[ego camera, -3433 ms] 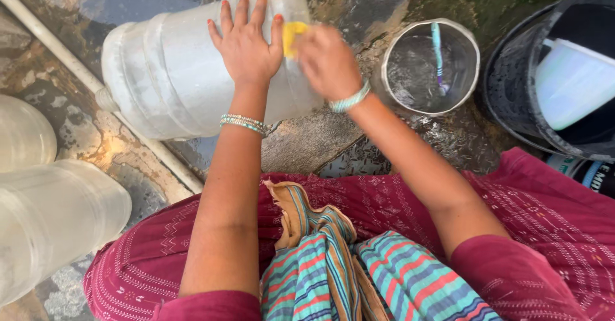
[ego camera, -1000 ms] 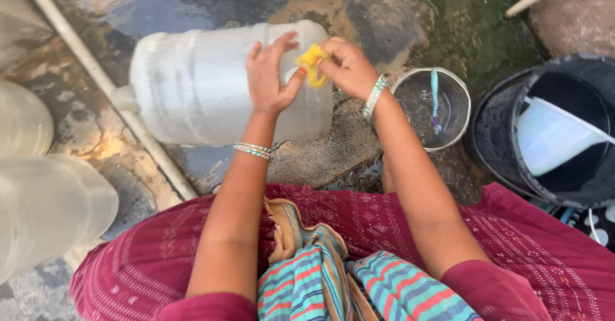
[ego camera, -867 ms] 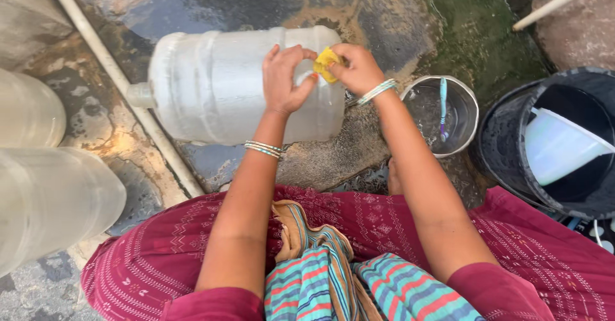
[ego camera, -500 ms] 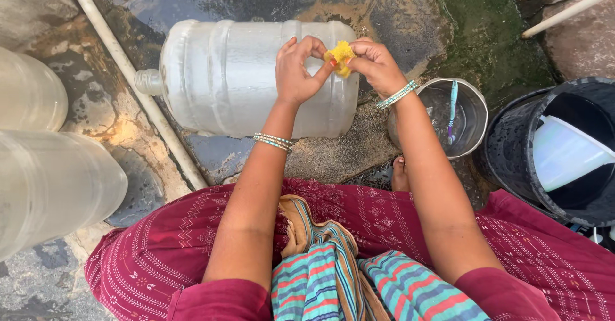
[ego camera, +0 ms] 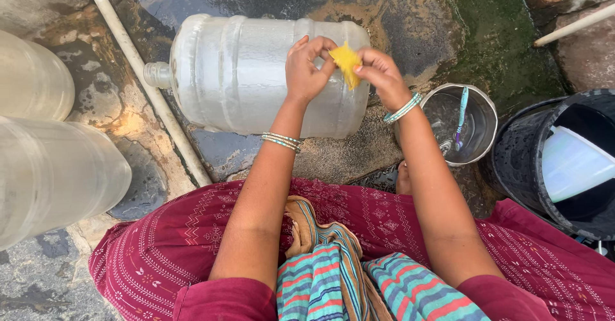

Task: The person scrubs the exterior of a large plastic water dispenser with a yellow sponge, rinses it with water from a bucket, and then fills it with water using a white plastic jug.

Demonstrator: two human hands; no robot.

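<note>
A large translucent water jug [ego camera: 237, 74] lies on its side on the wet stone ground, its neck pointing left. Above its right end, both hands pinch a small yellow scrub pad [ego camera: 346, 59]. My left hand [ego camera: 306, 68] holds the pad's left edge with fingertips. My right hand [ego camera: 379, 72] grips its right side. Bangles circle both wrists. Neither hand rests on the jug's surface.
A steel pot [ego camera: 464, 123] with water and a toothbrush stands right of the jug. A black bucket [ego camera: 551, 167] holding a pale mug is at far right. Two more big jugs [ego camera: 45, 161] lie at left. A white pipe [ego camera: 138, 65] runs diagonally across the ground.
My left hand has come off the jug and joined the right hand on the yellow pad. Both hands lifted slightly from the jug's surface; the view shifted.
</note>
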